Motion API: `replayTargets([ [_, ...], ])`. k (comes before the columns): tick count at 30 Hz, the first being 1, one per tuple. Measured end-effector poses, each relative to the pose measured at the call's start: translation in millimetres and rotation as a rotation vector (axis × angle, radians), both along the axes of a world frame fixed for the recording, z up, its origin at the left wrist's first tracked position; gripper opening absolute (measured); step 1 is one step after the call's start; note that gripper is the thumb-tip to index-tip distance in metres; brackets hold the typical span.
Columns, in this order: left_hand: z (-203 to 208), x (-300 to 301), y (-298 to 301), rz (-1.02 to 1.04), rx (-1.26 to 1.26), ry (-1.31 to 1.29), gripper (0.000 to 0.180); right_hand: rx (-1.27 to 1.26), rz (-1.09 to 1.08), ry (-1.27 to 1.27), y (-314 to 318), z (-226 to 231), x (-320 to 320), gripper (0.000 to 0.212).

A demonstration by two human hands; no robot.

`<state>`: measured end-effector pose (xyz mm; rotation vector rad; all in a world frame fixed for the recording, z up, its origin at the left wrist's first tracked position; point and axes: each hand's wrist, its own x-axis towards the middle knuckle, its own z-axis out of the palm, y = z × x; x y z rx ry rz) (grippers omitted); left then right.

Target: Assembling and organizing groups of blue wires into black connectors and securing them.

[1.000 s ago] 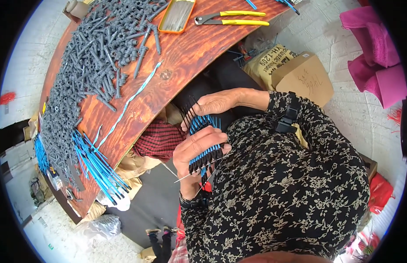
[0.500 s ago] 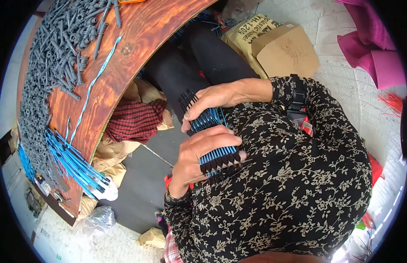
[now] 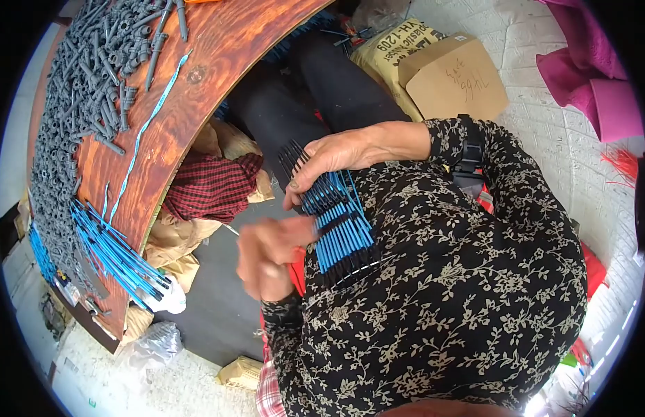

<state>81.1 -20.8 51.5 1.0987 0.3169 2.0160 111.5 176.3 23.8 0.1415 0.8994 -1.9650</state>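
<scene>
My right hand [image 3: 333, 163] is closed around a flat row of thin blue sticks with black ends [image 3: 343, 240]. Black bands run across the row, and its lower end hangs against my flowered top. Black points stick out past the thumb on the far side. My left hand [image 3: 270, 257] is smeared by motion just left of the row, with its fingertips close to the row's edge. Whether those fingers hold or touch anything is not clear.
A brown wooden table [image 3: 173, 149] on the left carries a heap of grey plastic fittings [image 3: 93, 76], a blue-white cord [image 3: 152, 115] and loose blue sticks [image 3: 121, 257]. Checked red cloth [image 3: 214, 184] lies below its edge. A cardboard box [image 3: 454, 76] and a yellow sack [image 3: 399, 45] stand beyond my knees.
My left hand has come off the lower part of the stick row and swung left, which uncovers the blue sticks. The right hand keeps its grip almost in place.
</scene>
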Motion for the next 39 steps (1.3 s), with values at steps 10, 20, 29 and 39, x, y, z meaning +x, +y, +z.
replayTargets([
  [10,-29,-32,13,0.086,-1.360,-0.236,0.052,0.088,0.019,0.217,-4,3,-7,0.031],
  [20,-7,-8,34,0.270,-1.134,-0.333,0.045,0.018,0.126,0.328,3,15,-7,0.040],
  [29,-23,-10,27,0.310,-1.102,-0.454,0.045,0.361,0.359,0.795,63,25,-46,0.034],
  [39,-5,-19,33,0.197,-1.060,-0.389,0.050,1.478,-0.345,1.684,173,45,-243,0.018],
])
